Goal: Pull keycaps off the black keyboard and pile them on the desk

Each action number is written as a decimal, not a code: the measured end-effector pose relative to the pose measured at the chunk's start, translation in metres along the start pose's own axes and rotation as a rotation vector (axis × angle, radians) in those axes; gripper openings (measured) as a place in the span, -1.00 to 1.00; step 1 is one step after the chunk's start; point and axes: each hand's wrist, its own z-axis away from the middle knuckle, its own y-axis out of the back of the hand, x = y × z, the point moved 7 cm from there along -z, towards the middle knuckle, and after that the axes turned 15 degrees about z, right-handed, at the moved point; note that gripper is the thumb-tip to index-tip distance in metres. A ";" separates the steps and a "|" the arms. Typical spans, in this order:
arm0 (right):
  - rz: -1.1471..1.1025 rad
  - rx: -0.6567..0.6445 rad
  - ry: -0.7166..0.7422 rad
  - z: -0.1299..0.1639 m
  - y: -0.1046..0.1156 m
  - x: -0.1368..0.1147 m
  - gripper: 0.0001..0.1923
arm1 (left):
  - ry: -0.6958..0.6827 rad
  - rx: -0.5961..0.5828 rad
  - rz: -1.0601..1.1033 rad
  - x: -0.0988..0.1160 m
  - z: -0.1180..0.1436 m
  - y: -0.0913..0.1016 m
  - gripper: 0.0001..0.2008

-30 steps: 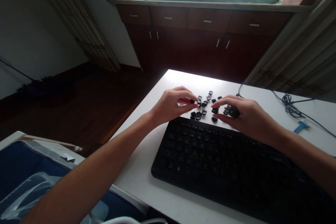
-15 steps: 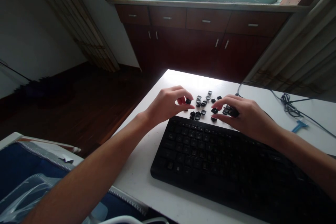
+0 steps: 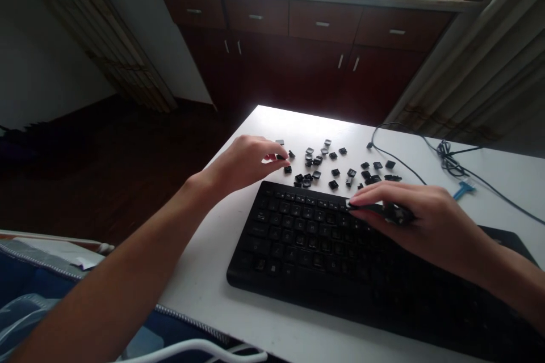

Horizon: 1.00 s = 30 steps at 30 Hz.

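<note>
My left hand [image 3: 249,161] is over the table's far left part, its thumb and fingertips pinched on a small black keycap [image 3: 280,157]. Loose keycaps [image 3: 288,169] lie close to its fingertips. The black keyboard [image 3: 293,281] lies across the table, with bare key sockets among its keys. My right hand [image 3: 421,215] is over the keyboard's top rows, thumb and index fingertips closed at the top key row. Something small with a pale glint shows between them; its kind is unclear. A dark shape within the curl of this hand cannot be made out.
Several more keycaps [image 3: 317,160] are scattered behind the keyboard. A black cable [image 3: 449,159] and a blue plastic tool [image 3: 463,189] lie at the right on the white table [image 3: 204,289]. A blue-lined container [image 3: 25,266] stands at the lower left.
My left hand has moved left, away from the middle keycaps. My right hand has come back from the loose keycaps to the keyboard, uncovering more keycaps. The view has tilted down slightly.
</note>
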 end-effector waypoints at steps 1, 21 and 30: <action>-0.009 0.004 0.011 0.007 0.000 -0.004 -0.86 | -0.010 -0.020 0.003 0.000 0.000 -0.001 -0.82; 0.076 -0.048 0.267 0.052 -0.022 -0.045 -0.63 | 0.001 -0.098 0.084 0.003 0.001 -0.007 -0.84; 0.087 0.011 0.226 0.054 -0.019 -0.045 -0.69 | -0.020 -0.139 0.041 0.005 0.000 -0.009 -0.82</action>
